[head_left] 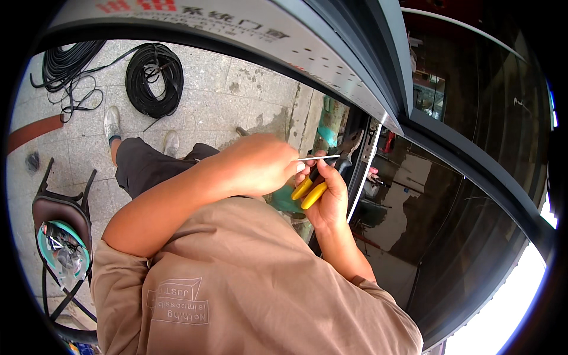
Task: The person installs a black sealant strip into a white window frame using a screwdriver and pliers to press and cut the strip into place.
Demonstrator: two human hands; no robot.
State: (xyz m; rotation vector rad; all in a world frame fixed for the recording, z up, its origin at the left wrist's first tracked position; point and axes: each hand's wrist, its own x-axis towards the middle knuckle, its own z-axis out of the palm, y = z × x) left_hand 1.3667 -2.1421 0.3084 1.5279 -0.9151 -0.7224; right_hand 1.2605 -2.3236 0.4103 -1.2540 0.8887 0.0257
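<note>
In front of my chest both hands meet. My left hand (269, 164) is closed, pinching one end of a thin pale rod (331, 157) between its fingers. My right hand (330, 204) is wrapped round a pair of pliers (315, 196) with yellow and dark handles, their metal jaws pointing up and right. The thumb of that hand lies against the rod, which crosses over the pliers' handles. What exactly the rod is, I cannot make out. My left fingertips are partly hidden behind the thumb.
A dark metal frame (473, 157) with glass rises at my right, and a printed pale panel (236, 26) crosses above. Black coiled strips (135, 77) lie on the tiled floor. At left stands a folding chair (66, 207) bearing a teal-rimmed bowl (89, 251) of small parts.
</note>
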